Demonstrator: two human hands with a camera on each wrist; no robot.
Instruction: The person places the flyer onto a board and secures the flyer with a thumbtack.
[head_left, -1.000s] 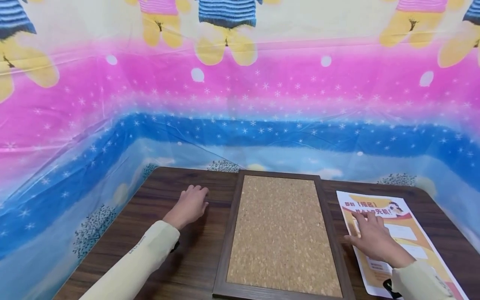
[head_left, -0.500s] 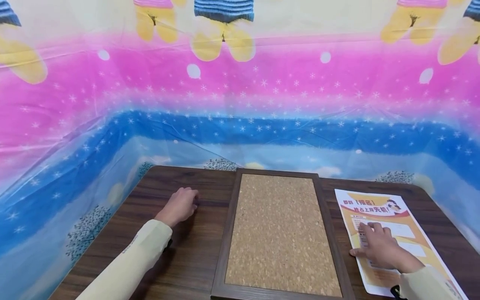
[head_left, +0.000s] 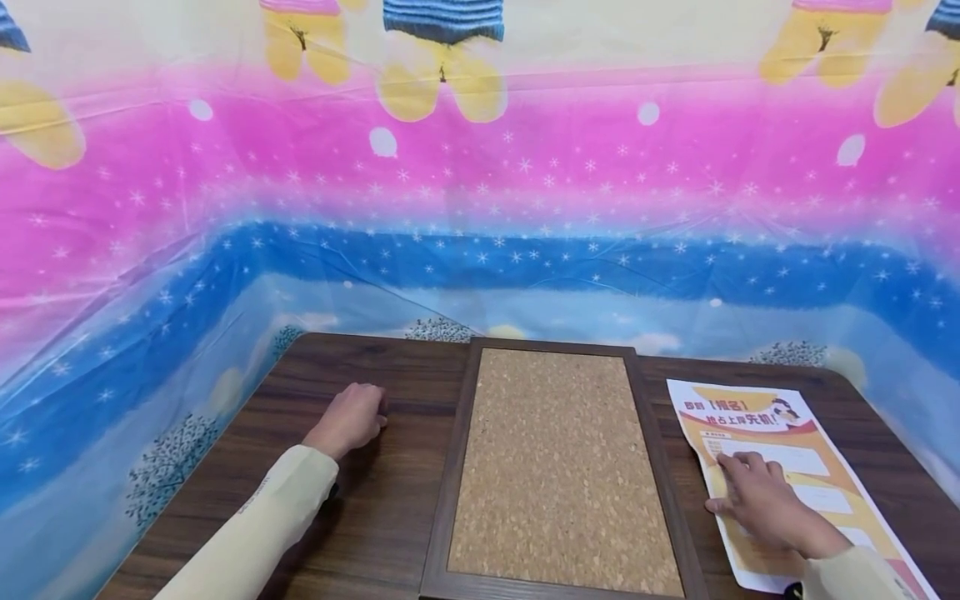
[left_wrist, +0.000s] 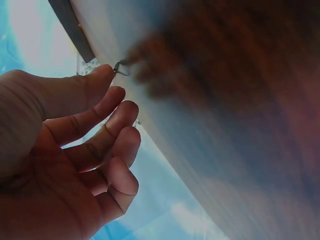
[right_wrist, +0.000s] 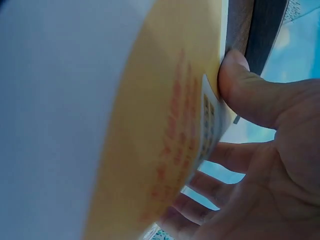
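1. The right hand (head_left: 768, 504) is at the left long edge of the printed flyer (head_left: 813, 479), its fingers over the printed face and its thumb at the margin.
2. The flyer lies on the wood-grain table (head_left: 390, 517), right of the framed corkboard (head_left: 562, 467); its left margin buckles just beyond the fingers, and the wrist view shows the sheet bowed beside them.
3. Whether thumb and fingers are clamped on the paper, I cannot tell.
4. The left hand (head_left: 348, 421), left of the corkboard and apart from it, pinches a small wire-like piece (left_wrist: 119, 67) between thumb and index finger.
5. That piece juts past the thumb tip, too small to identify; the other fingers curl loosely.
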